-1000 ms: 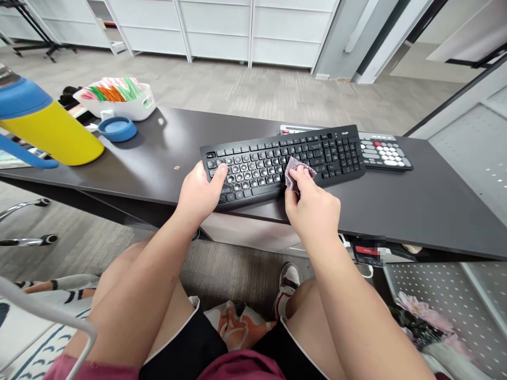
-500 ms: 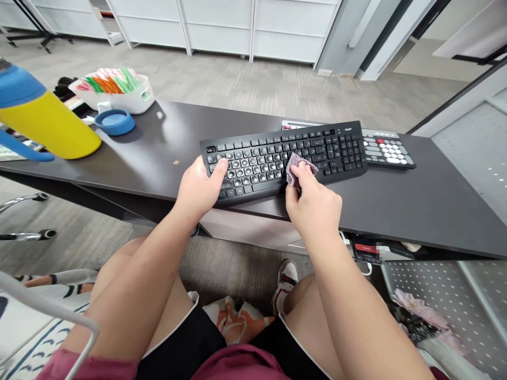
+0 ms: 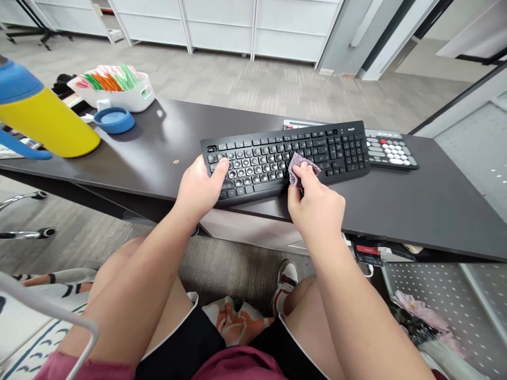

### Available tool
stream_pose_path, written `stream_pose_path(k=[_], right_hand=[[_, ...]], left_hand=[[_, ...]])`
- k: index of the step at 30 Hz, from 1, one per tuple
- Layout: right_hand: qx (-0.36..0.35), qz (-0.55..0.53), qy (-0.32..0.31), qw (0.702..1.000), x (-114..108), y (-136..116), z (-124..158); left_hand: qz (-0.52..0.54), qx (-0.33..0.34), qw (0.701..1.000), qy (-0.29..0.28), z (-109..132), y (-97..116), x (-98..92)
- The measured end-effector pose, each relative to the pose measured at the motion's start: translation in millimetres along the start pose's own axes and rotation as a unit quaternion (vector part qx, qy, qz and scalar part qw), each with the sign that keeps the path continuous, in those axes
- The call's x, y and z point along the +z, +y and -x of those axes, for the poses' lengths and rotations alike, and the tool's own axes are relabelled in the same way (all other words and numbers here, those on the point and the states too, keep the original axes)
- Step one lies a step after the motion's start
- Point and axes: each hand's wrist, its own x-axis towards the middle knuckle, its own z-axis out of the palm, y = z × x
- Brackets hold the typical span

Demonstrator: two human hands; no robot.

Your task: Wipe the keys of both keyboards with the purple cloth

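Note:
A black keyboard [image 3: 261, 163] is held slightly tilted over the front edge of the dark desk [image 3: 396, 211]. My left hand [image 3: 202, 182] grips its left end, thumb on top over the keys and the other fingers hidden beneath. Between the fingers of my right hand [image 3: 317, 203] is a small striped purplish cloth [image 3: 303, 162], pressed on the keys right of the middle. Behind the keyboard's right end lies a second keyboard [image 3: 392, 150], grey with white round keys and a red one, partly covered.
At the left stand a yellow and blue tumbler [image 3: 51, 116], a blue lid [image 3: 114, 120] and a white basket [image 3: 114, 97] of colourful packets. A crumb [image 3: 176, 162] lies on the desk. Below the right side is an open drawer [image 3: 380, 250]; a grey partition [image 3: 475, 137] bounds the right.
My right hand and the cloth have shifted very slightly to the right in view, along with the keyboard's right end. The left hand keeps its grip.

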Motion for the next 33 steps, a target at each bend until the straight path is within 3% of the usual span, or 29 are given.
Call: stream_pose_path(k=[23,33], right_hand=[[-0.012,0.007,0.021,1.000,-0.5,0.4,-0.9],[-0.002,-0.008,0.001,1.000,0.2,0.6,-0.6]], left_hand=[[-0.008,-0.004,1.000,-0.001,0.9,1.2,-1.3],[-0.008,-0.004,1.000,0.000,-0.1,0.8,-0.9]])
